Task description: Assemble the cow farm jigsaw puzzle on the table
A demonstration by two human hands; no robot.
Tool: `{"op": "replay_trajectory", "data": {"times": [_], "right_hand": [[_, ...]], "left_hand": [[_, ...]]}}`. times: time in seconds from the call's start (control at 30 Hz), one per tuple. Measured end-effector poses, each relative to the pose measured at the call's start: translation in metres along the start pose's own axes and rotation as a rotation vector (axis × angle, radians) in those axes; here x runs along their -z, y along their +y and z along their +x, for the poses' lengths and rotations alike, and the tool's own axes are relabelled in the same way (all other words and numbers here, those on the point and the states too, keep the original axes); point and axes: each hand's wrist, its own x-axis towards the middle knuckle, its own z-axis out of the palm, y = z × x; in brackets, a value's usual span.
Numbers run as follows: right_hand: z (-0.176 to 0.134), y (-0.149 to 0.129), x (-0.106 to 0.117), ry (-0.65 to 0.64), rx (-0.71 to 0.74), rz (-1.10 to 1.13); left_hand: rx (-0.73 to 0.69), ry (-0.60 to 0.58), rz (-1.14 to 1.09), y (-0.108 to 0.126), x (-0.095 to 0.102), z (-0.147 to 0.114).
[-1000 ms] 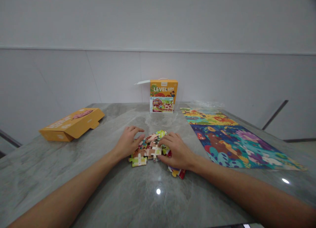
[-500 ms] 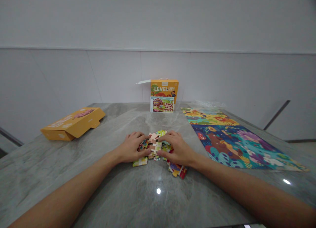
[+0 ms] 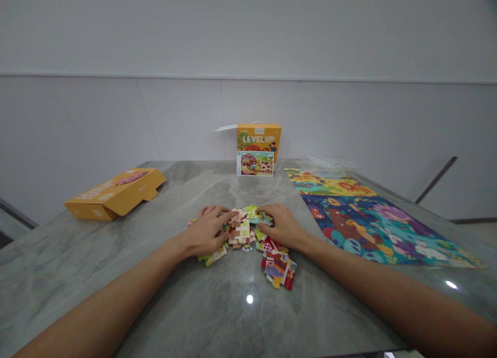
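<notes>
Puzzle pieces (image 3: 239, 231): messy pile on grey table (image 3: 194, 311).
Left hand (image 3: 207, 231): touching pieces, your fingers wide.
Right hand (image 3: 282, 226): touching pieces, your fingers bent, apart.

A marbled tabletop (image 3: 217, 316) and pale wall (image 3: 248, 37) suggest a plain indoor room.

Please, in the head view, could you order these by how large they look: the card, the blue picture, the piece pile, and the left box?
1. Blue picture
2. Left box and piece pile: unsure, as left hand and right hand partly cover the pile
3. Card
</notes>
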Motion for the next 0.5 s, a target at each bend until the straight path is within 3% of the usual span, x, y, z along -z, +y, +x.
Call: {"op": "replay_trajectory", "data": {"times": [0.2, 0.5], "right_hand": [[0.0016, -0.0028, 0.0018, 0.038, 0.019, 0.031], [0.0036, -0.0033, 0.0011, 0.072, 0.104, 0.056]], "left_hand": [[-0.121, 0.009, 0.003, 0.0064, -0.0024, -0.0005], [-0.135, -0.029, -0.01, 0.0071, -0.0025, -0.0003]]}}
